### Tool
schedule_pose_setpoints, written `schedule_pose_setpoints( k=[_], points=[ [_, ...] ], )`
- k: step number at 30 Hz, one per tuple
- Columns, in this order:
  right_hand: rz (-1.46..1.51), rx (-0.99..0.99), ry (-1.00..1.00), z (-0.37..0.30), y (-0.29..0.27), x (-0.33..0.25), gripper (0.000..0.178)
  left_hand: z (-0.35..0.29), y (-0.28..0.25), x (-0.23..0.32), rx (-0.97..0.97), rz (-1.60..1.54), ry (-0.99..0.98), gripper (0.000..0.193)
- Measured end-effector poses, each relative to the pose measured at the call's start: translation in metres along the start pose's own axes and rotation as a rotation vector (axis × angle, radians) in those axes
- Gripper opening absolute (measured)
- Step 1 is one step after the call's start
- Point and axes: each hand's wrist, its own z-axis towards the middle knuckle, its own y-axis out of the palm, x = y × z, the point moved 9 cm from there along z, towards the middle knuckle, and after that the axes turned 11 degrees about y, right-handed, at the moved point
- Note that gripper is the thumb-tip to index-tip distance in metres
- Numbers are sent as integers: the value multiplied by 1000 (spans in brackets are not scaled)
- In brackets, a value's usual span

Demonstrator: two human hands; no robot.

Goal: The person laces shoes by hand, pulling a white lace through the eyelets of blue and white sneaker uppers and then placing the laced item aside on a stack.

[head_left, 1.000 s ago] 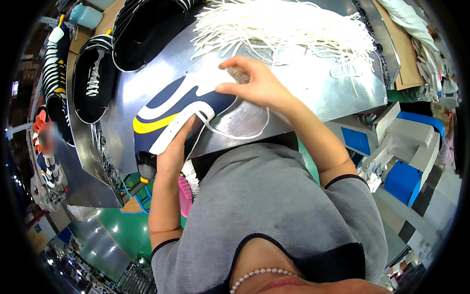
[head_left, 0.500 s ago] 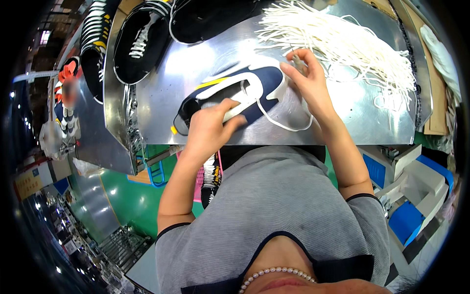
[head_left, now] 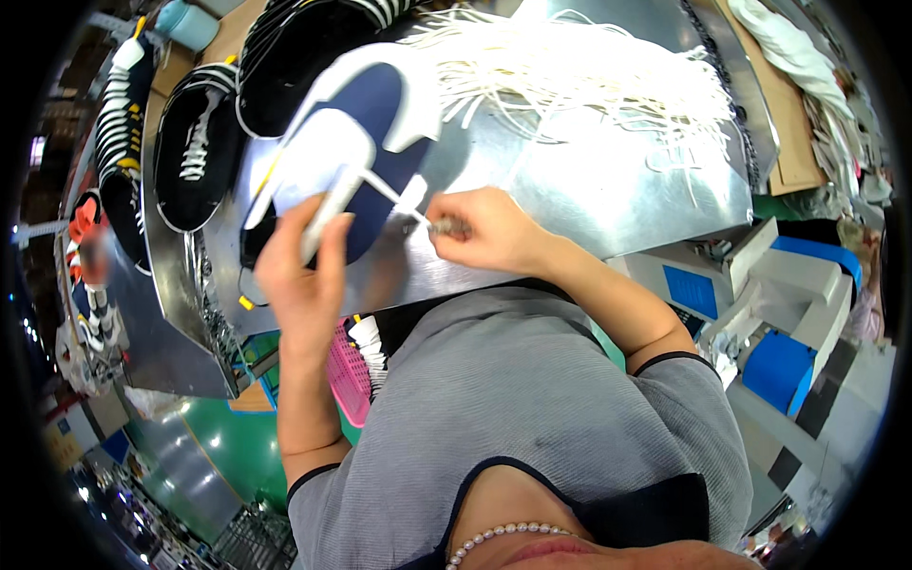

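Observation:
A navy and white shoe upper [head_left: 370, 100] is lifted and tilted just above the metal worktop, slightly blurred by motion. My left hand [head_left: 299, 266] grips its near opening edge between thumb and fingers. A white shoelace [head_left: 389, 195] runs taut from the upper to my right hand [head_left: 489, 228], which is closed at the near side of the worktop. Held in that hand is a small tool [head_left: 449, 226] with a short greyish-brown handle; its tip cannot be made out. Whether the fingers also pinch the lace is hidden.
A loose heap of white shoelaces [head_left: 579, 76] lies at the back of the metal worktop [head_left: 532, 171]. Black laced shoe uppers [head_left: 195, 142] stand at the left. Below the near edge is a pink basket [head_left: 350, 380]; grey and blue bins [head_left: 779, 370] stand at the right.
My left hand has raised and turned the upper. My right hand has come from beyond the toe toward me and left, its fingers closing, and the slack lace is now taut.

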Motion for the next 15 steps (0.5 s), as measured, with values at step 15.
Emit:
schedule_pose_setpoints(
  k=[15],
  points=[
    [379,3,141,-83,-44,30,18,-9,60,-11,-349,-85,34,24]
  ],
)
